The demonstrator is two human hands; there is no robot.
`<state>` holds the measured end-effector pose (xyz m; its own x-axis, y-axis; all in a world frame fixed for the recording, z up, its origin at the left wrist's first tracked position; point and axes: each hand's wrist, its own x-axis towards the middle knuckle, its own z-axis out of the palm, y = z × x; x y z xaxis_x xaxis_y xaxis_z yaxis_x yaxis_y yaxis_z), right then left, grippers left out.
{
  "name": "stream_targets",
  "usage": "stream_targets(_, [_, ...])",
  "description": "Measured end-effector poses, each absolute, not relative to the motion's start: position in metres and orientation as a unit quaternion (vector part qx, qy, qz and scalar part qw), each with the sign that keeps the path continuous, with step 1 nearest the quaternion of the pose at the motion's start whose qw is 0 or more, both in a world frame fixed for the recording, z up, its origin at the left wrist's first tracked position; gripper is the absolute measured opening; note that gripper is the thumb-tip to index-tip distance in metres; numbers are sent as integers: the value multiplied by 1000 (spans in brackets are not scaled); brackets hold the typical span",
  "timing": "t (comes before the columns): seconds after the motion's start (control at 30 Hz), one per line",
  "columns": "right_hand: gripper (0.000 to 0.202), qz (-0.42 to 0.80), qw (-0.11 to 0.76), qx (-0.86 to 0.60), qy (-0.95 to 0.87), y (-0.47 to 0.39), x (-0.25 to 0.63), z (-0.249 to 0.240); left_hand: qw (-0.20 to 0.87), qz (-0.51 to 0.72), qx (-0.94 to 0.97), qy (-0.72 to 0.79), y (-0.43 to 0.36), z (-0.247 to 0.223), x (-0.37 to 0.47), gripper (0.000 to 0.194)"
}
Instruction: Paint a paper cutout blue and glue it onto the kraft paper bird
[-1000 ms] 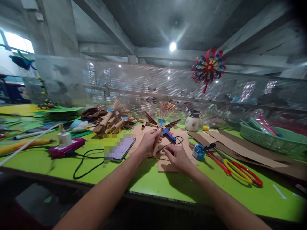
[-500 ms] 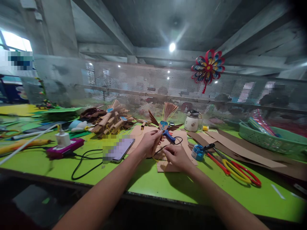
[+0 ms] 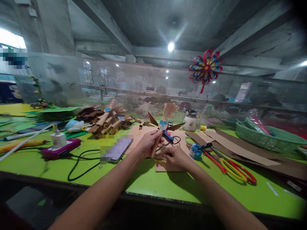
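My left hand [image 3: 150,142] is closed round the lower part of a brown paper bird figure [image 3: 163,125]. The figure stands upright, with a blue-painted round front, a pleated fan on top and pleated wings at both sides. Just below and to the right, my right hand [image 3: 176,156] is closed, its fingertips pinching a thin yellow string [image 3: 158,160] that hangs under the figure. Behind the hands lies a blue glue gun [image 3: 169,138] with a black cord, partly hidden by the figure. Under the right hand is a small piece of brown cardboard [image 3: 160,167].
Left of the hands lie a phone [image 3: 120,150] and a purple power adapter [image 3: 61,149] with cables. Similar paper figures [image 3: 109,121] are heaped behind. To the right are a blue paint jar [image 3: 196,152], red-and-yellow scissors [image 3: 231,169], cardboard strips [image 3: 244,147] and a green basket [image 3: 271,139].
The view has shifted slightly. The figure's lower part has come into clearer sight between my hands. Both hands stay closed in about the same place.
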<state>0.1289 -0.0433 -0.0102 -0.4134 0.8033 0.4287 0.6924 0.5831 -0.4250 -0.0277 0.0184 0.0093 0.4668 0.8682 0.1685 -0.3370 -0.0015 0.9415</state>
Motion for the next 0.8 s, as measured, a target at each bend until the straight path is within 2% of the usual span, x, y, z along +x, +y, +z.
stream_targets(0.2, [23,101,250,-395,-879,-54,126,0,664,459,546,226,23,5,-27,30])
stream_targets(0.3, [23,110,240,-431,-863,-56,137,8,655,461,553,227,25,5,-27,31])
stream_targets(0.37, [25,73,323,-490,-806,-54,151,16,653,452,563,228,25,6,-27,34])
stream_targets(0.47, [24,-84,512,-513,-684,-48,173,33,653,433,577,231,19,8,-27,37])
stream_targets(0.53, [17,-192,542,-478,-664,-45,182,48,650,423,586,236,15,10,-26,38])
stream_targets(0.6, [25,-275,477,-455,-700,-44,183,64,643,415,596,244,10,11,-25,39])
stream_targets(0.67, [37,-327,375,-460,-735,-43,179,78,636,406,607,249,6,13,-24,39])
stream_targets(0.73, [38,-360,288,-465,-756,-41,174,87,633,400,614,249,4,14,-24,39])
stream_targets(0.8, [34,-382,244,-459,-764,-39,172,89,634,398,616,245,3,15,-24,40])
